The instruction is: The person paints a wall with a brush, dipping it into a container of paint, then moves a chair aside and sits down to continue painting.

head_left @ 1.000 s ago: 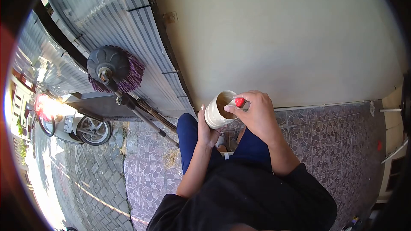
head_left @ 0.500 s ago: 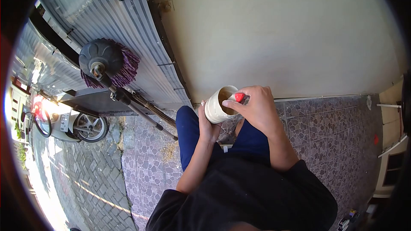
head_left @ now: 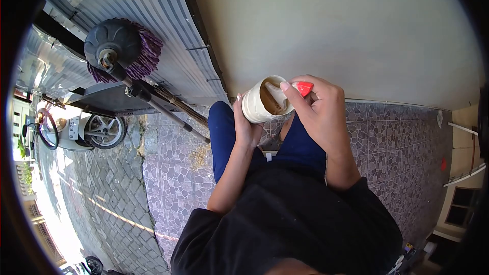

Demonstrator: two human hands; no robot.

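Through the head view I see a broad cream wall [head_left: 346, 30], then a ribbed grey metal sheet [head_left: 173, 15], then a dark round-headed mop with purple strands [head_left: 113, 43]. Below the wall, a cream cylindrical container [head_left: 250, 108] tilts above the lap, its side clamped in the left hand [head_left: 245, 130]. The right hand [head_left: 323, 117] pinches a red-ended tool with a pale flat blade [head_left: 305, 88], the blade reaching inside the container.

I judge the handling mid-way: the blade is in, the inside shows brown (contents or stain, I can't tell), and how much is left I can't read. I count two hands, one mop, one container, one tool.
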